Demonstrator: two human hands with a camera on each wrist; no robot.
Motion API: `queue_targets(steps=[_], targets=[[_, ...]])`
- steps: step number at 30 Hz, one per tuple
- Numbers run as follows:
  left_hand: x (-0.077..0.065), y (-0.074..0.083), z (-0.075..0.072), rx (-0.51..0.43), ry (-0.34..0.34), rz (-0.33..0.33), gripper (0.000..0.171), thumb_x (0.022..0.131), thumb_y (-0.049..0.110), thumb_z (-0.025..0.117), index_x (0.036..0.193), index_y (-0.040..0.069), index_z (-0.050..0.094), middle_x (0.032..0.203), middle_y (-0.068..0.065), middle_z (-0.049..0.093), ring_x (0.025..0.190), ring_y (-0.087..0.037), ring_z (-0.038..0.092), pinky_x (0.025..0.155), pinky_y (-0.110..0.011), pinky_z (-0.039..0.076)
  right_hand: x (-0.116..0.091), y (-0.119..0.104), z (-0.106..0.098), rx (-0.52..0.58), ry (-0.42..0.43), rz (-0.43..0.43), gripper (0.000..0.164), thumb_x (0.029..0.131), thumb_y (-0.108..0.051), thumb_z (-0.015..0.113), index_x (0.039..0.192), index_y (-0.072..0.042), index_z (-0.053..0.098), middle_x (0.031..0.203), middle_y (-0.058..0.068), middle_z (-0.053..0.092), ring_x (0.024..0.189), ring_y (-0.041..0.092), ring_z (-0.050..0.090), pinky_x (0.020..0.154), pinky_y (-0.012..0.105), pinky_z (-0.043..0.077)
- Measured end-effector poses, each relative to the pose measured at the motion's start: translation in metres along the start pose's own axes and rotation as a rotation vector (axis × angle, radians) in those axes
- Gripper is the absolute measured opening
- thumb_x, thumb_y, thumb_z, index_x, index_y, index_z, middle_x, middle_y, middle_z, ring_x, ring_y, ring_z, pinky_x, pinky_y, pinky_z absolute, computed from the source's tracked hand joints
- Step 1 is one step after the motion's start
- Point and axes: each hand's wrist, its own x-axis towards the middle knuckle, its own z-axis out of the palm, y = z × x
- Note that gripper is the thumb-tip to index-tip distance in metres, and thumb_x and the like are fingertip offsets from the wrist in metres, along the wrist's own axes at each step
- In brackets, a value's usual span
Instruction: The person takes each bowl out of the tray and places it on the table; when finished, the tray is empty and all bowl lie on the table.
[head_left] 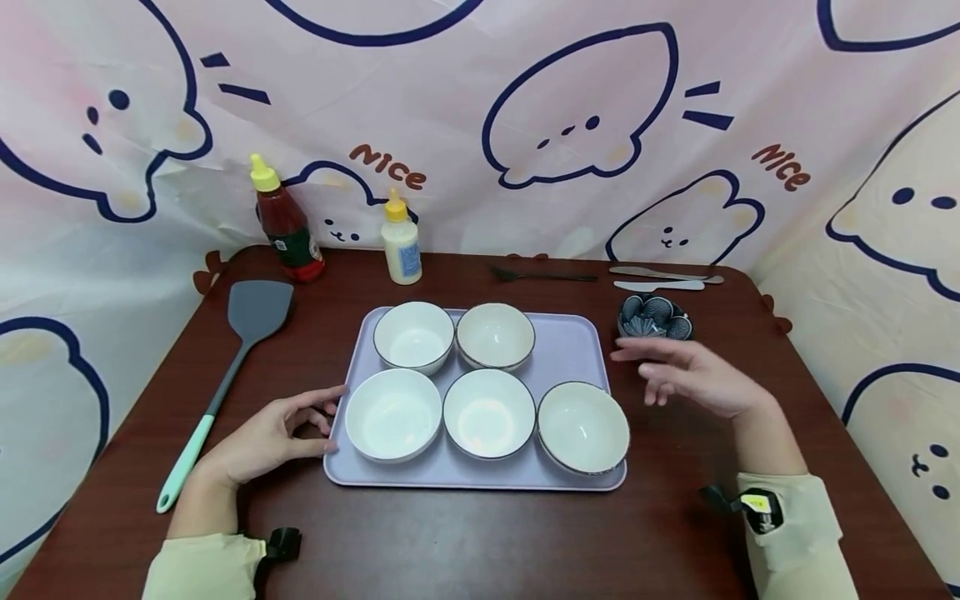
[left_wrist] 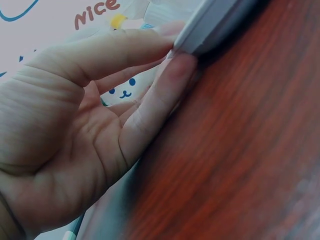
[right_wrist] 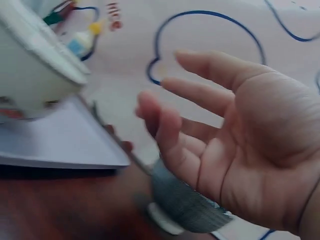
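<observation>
A lilac tray [head_left: 566, 333] lies on the table and carries several white bowls with thin dark rims. Two, a rear left bowl [head_left: 414, 335] and a rear middle bowl [head_left: 496, 335], stand at the back. In front are a left bowl [head_left: 393, 415], a middle bowl [head_left: 490, 414] and a right bowl [head_left: 583, 427], which overhangs the tray's right edge. My left hand [head_left: 273, 433] grips the tray's left rim, thumb and fingertips at the lip [left_wrist: 192, 37]. Beyond the right rim my right hand [head_left: 693, 375] hovers with loosely bent fingers, holding nothing.
Just past my right hand sits a small dark blue patterned bowl [head_left: 654, 318]. Knives [head_left: 660, 285] and a fork [head_left: 543, 276] lie along the back. A red sauce bottle [head_left: 292, 233] and cream bottle [head_left: 402, 246] stand back left; a turner [head_left: 232, 379] lies at left.
</observation>
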Motion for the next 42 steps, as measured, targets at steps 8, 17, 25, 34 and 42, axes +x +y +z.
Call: queue_targets(steps=[8,17,25,34,42], targets=[[0.003,-0.002,0.001,-0.029,-0.002,0.007,0.076,0.082,0.021,0.083,0.147,0.007,0.046,0.111,-0.016,0.055,0.096,-0.015,0.059,0.078,-0.021,0.053,0.017,0.021,0.021,-0.054,-0.235,0.074,0.049,0.101,-0.005,0.053,0.149,-0.004,0.043,0.14,0.015,0.056,0.075,0.031,0.07,0.064,0.046,0.059],[0.0,-0.003,-0.002,-0.022,-0.004,0.002,0.076,0.082,0.021,0.082,0.147,0.006,0.046,0.108,-0.015,0.055,0.094,-0.014,0.06,0.076,-0.02,0.052,0.026,0.02,0.033,0.022,-0.324,0.076,0.052,0.101,-0.005,0.052,0.151,-0.008,0.04,0.139,0.018,0.05,0.073,0.035,0.071,0.062,0.054,0.057],[0.002,-0.002,-0.001,-0.016,0.001,0.003,0.076,0.083,0.021,0.082,0.147,0.006,0.046,0.108,-0.015,0.055,0.094,-0.014,0.06,0.076,-0.02,0.052,0.011,0.018,0.011,0.012,-0.299,0.089,0.058,0.099,-0.001,0.053,0.154,-0.008,0.035,0.148,0.013,0.044,0.086,0.03,0.069,0.065,0.051,0.058],[0.002,-0.002,0.001,-0.001,0.011,-0.019,0.076,0.082,0.024,0.083,0.146,0.008,0.047,0.109,-0.014,0.056,0.094,-0.014,0.06,0.076,-0.02,0.052,-0.026,0.017,-0.028,0.034,-0.153,0.029,0.062,0.098,0.007,0.048,0.155,-0.004,0.028,0.139,0.01,0.049,0.093,0.023,0.066,0.062,0.046,0.059],[0.002,0.0,0.001,-0.018,0.002,-0.012,0.075,0.082,0.021,0.082,0.147,0.007,0.047,0.109,-0.015,0.056,0.094,-0.013,0.06,0.076,-0.02,0.052,-0.077,0.023,-0.068,0.161,0.134,0.002,0.063,0.1,0.013,0.037,0.158,-0.006,0.02,0.137,0.001,0.05,0.082,0.016,0.07,0.066,0.031,0.06]])
